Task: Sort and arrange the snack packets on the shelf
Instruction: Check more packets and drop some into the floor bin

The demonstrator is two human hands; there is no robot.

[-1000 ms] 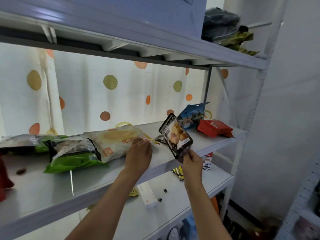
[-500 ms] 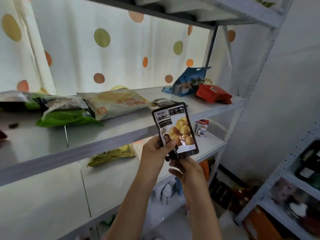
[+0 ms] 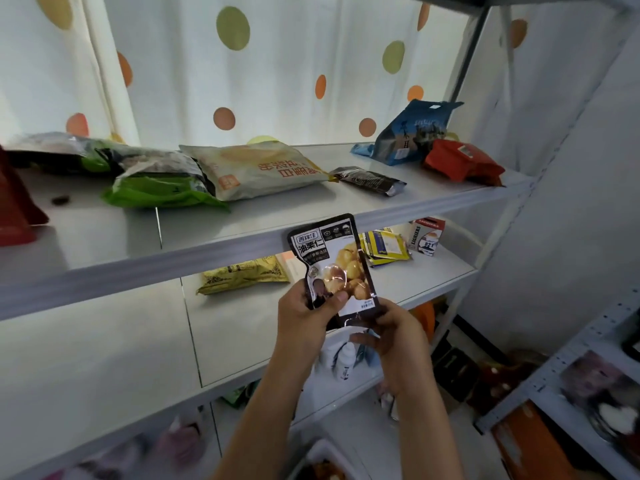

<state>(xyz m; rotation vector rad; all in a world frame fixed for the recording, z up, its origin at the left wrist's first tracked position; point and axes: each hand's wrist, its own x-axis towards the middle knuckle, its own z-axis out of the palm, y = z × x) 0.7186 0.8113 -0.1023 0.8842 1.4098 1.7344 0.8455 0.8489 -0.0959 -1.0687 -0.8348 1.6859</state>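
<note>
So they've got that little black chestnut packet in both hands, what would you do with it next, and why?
Probably lift the black chestnut packet and lay it beside the small dark foil packet on the white metal shelf. The left hand and right hand both hold its lower end, in front of that shelf's edge, and the small dark foil packet looks closest in size, with bare shelf in front of it.
</note>
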